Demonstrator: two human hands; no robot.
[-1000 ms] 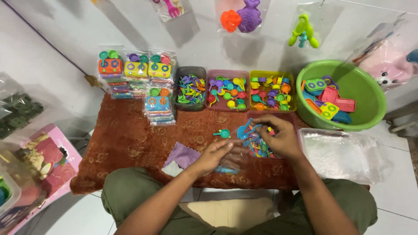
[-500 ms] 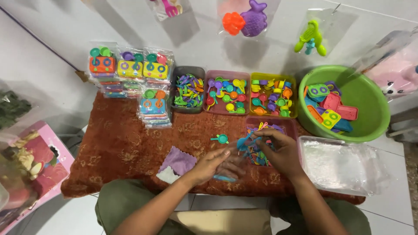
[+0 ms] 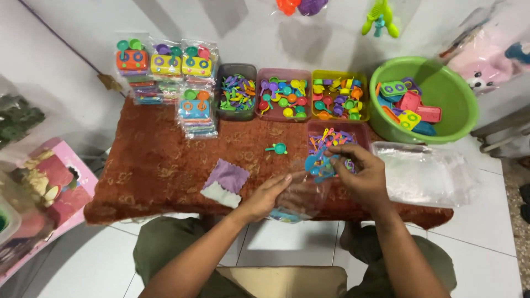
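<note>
Bagging small plastic toy pieces over the bench edge.

The left hand grips a clear bag at its mouth; the right hand pinches a cluster of small toys just above it. Risk: a narrow or sagging mouth lets pieces spill onto the floor tiles. A loose teal spoon, purple cloth and pink tray crowd the bench.

Left hand and right hand were bare, no rings or watch showing. Forearms bare, no sleeves in view. Olive-green trousers covered both legs, just below rust-red patterned cloth.
</note>
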